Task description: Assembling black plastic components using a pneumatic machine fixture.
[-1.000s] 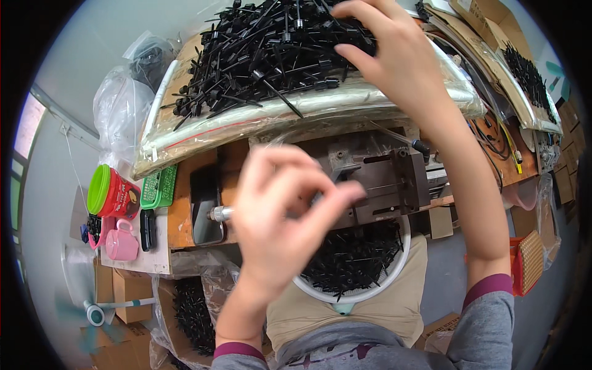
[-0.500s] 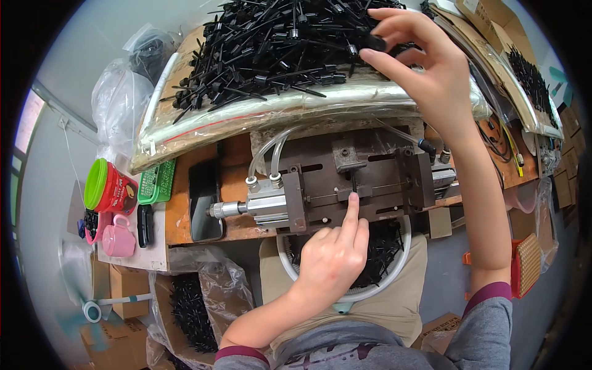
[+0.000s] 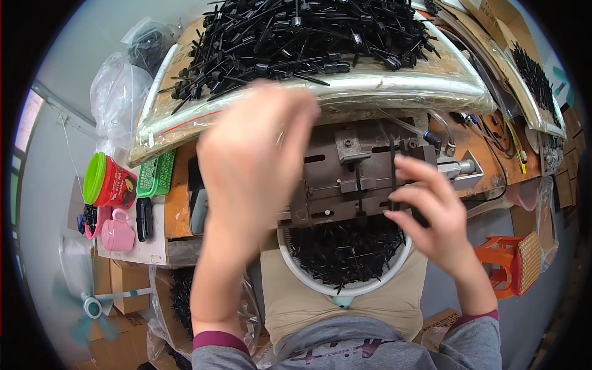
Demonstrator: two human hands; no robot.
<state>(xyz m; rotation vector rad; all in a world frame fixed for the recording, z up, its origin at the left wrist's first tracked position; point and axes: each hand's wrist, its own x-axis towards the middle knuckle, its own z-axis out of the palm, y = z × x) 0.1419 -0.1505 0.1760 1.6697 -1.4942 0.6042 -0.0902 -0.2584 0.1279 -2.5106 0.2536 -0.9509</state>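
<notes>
My left hand (image 3: 250,151) is raised in front of the pile's front edge, over the left side of the fixture. Motion smears its fingers, so whether it holds anything cannot be told. Between the thumb and fingers of my right hand (image 3: 438,216) is a thin black stemmed plastic part (image 3: 393,176), held upright over the right side of the dark metal fixture (image 3: 320,166). Another black stemmed part (image 3: 361,194) lies across the fixture's centre block, its lower end over the front edge. Below, a round white basket (image 3: 296,280) on my lap holds many such parts.
A large heap of black stemmed parts (image 3: 302,43) covers the plastic-wrapped tray (image 3: 394,86) behind the fixture. Air hoses (image 3: 441,126) and cables run at the right. A pink cup (image 3: 117,233), a red tub (image 3: 120,185) and a green basket (image 3: 161,177) stand at the left.
My left hand has lifted off the fixture's centre and moved up and left. My right hand has come down from the heap to the fixture's right side with a black part.
</notes>
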